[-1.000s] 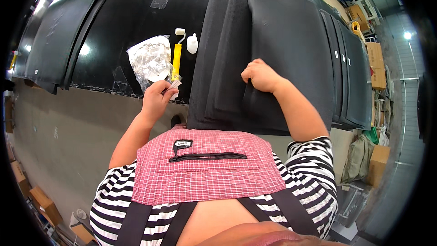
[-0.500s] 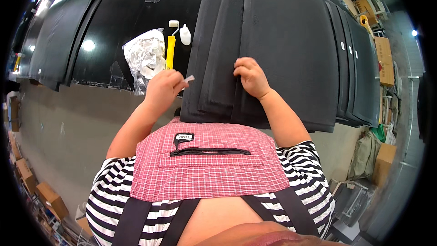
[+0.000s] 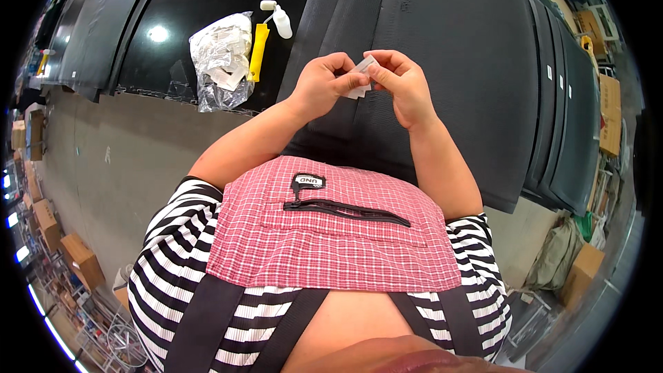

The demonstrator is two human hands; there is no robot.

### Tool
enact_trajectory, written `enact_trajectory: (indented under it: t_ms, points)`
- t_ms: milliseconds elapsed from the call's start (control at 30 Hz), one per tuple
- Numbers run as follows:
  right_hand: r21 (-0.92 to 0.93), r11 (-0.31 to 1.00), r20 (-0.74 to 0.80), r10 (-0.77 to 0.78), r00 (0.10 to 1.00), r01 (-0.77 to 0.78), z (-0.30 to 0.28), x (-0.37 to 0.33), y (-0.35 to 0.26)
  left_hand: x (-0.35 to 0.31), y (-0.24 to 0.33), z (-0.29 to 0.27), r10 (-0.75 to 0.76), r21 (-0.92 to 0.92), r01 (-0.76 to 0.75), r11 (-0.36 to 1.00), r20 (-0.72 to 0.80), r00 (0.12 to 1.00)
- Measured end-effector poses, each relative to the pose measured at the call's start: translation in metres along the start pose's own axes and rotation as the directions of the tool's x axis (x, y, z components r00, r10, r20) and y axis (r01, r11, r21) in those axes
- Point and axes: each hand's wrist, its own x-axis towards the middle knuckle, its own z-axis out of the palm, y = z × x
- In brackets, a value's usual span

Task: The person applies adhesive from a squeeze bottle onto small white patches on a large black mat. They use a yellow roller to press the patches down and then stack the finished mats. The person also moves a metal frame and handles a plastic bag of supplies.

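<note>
My left hand (image 3: 319,88) and my right hand (image 3: 407,90) meet above the black sheets (image 3: 456,76) stacked before me. Between them are small white labels (image 3: 364,64), two or so pieces overlapping. My left thumb and fingers pinch the labels from one side. My right thumb and forefinger close on the upper end of the same piece. Left of the stack lies a clear plastic bag (image 3: 219,48) with white papers in it. Beside the bag are a yellow-handled roller (image 3: 258,52) and a white squeeze bottle (image 3: 282,22).
More black sheets (image 3: 577,124) with small white labels are stacked on the right. Further black sheets (image 3: 103,21) lie at the far left. Cardboard boxes (image 3: 81,261) stand on the floor at the left, and others line the right side.
My left hand has moved right with the white labels, from near the bag to over the black sheets. My right hand has lifted off the sheets and taken hold of a label.
</note>
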Motion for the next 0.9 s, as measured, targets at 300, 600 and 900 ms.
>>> enact_trajectory:
  t_ms: [300, 600, 900]
  points:
    - [-0.436, 0.899, 0.046, -0.018, 0.999, 0.036, -0.046, 0.035, -0.017, 0.014, -0.002, 0.011, -0.097, 0.199, 0.102, 0.975, -0.035, 0.995]
    - [-0.775, 0.604, 0.018, -0.272, 0.962, 0.185, -0.129, 0.139, -0.017, 0.023, -0.037, 0.033, 0.447, 0.538, -0.449, 0.713, 0.145, 0.883]
    - [-0.902, 0.386, 0.043, -0.364, 0.930, 0.193, -0.135, 0.190, -0.016, 0.025, -0.045, 0.035, 0.468, 0.604, -0.464, 0.648, 0.166, 0.868]
